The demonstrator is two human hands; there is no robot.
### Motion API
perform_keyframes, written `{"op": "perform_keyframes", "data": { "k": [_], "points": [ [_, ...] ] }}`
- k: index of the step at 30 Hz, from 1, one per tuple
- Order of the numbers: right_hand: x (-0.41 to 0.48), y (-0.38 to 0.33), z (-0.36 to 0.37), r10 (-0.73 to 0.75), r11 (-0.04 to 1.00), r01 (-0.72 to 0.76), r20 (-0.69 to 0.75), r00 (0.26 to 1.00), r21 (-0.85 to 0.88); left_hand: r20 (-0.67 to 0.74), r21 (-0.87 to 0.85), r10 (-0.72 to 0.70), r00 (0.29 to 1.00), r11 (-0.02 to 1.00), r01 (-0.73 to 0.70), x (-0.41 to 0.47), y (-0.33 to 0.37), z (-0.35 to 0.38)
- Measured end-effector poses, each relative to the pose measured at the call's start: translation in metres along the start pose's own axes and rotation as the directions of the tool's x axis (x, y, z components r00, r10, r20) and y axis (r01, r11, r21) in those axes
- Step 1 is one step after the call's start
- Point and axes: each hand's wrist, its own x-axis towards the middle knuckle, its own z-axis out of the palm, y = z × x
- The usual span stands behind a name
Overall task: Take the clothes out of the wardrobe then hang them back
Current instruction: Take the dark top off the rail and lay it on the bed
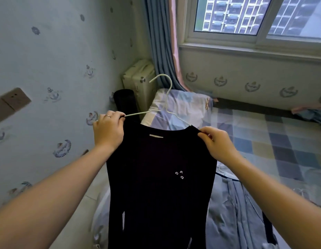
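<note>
Black top (156, 186) on white hanger (136, 113) hides pillow (183, 108), checked bed (282, 141).

A bed (282, 141) fills the right side of the room, covered by a sheet checked in blue, grey and pale yellow squares. At its far left end lies a pillow (183, 108) in pastel patchwork. A crumpled blue-grey garment (233, 212) lies on the near part. A bundle of pink and blue fabric (310, 114) sits at the far right edge.
</note>
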Motion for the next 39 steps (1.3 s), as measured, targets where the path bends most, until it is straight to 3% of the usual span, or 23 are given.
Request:
{"op": "perform_keyframes", "data": {
  "k": [11,17,26,29,34,39],
  "points": [
    [0.063,0.076,0.098,0.259,0.955,-0.252,0.025,0.966,-0.154,0.315,-0.002,-0.062,0.947,0.998,0.066,0.022,-0.058,0.146],
    [0.086,0.124,0.158,0.453,0.792,-0.446,-0.089,0.887,-0.416,0.553,-0.19,0.008,0.833,0.975,0.117,0.035,-0.084,0.238],
    [0.138,0.232,0.246,0.611,0.744,-0.599,-0.062,0.789,-0.297,0.687,-0.321,0.083,0.722,0.926,0.199,0.052,-0.102,0.39],
    [0.149,0.253,0.269,0.659,0.737,-0.649,-0.013,0.752,-0.187,0.779,-0.307,0.11,0.617,0.925,0.223,0.055,-0.102,0.423],
    [0.129,0.239,0.296,0.756,0.652,-0.758,0.096,0.648,-0.016,0.892,-0.227,0.128,0.434,0.956,0.185,0.036,-0.108,0.432],
    [0.089,0.189,0.296,0.79,0.592,-0.8,0.124,0.6,0.095,0.917,-0.22,0.162,0.364,0.968,0.123,0.008,-0.098,0.385]
  ]
}}
